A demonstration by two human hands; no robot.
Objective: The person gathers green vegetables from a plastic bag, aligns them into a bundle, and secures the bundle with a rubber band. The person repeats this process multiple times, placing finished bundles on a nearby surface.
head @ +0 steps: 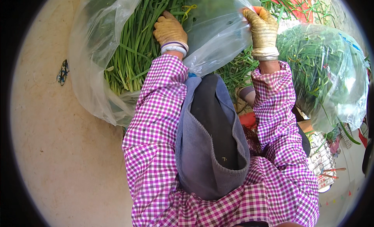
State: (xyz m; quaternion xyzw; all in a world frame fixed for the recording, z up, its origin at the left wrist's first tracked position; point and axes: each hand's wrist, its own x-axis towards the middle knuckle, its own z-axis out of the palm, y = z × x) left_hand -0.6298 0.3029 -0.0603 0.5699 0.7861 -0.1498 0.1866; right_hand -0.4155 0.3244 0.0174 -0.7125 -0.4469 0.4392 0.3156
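Long green leafy stalks (pixel 131 60), probably garlic chives, lie bunched inside a large clear plastic bag (pixel 87 66). My left hand (pixel 171 29), in a stained tan glove, rests on the stalks with its fingertips partly hidden among the leaves; whether it grips any cannot be told. A yellow tie (pixel 189 10) shows just beyond it. My right hand (pixel 261 25), in a similar glove, pinches the bag's edge between thumb and fingers and holds the film up. Between my forearms the bag's film slopes down towards a grey-blue cloth (pixel 201 180) with a dark inside.
A second clear bag (pixel 327 77) full of green leaves stands at the right. Loose leaves (pixel 239 69) lie between the bags, with more on red material (pixel 301 7) at the top right. A knotted dark cord (pixel 62 72) lies on the floor at the left.
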